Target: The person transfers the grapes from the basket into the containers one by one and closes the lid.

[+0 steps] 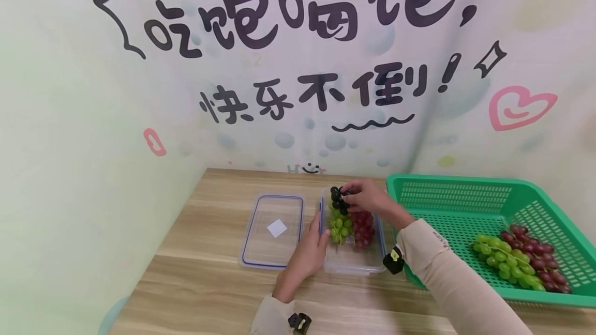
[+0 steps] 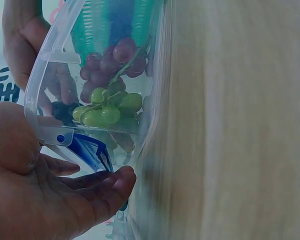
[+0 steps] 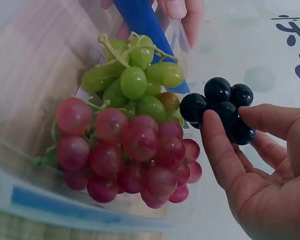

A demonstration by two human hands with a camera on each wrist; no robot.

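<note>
My right hand (image 1: 368, 195) pinches a small bunch of black grapes (image 3: 222, 111) between thumb and fingers at the far end of a clear plastic food container (image 1: 356, 262). Inside the container lie green grapes (image 3: 135, 82) on the left and red grapes (image 3: 130, 155) on the right, side by side. With my left hand (image 1: 307, 252) I grip the container's left wall, thumb at the rim and fingers outside by the blue latch (image 2: 92, 150). In the left wrist view the black grapes (image 2: 65, 111) show dimly through the clear wall, beyond the green ones.
Left of the container, a clear lid (image 1: 274, 246) with a blue seal and a white square label lies on the wooden table (image 1: 200, 273). A green plastic basket (image 1: 447, 216) stands on the right, with more green grapes (image 1: 505, 260) and red grapes (image 1: 535, 252) in it. Behind is a printed wall (image 1: 279, 143).
</note>
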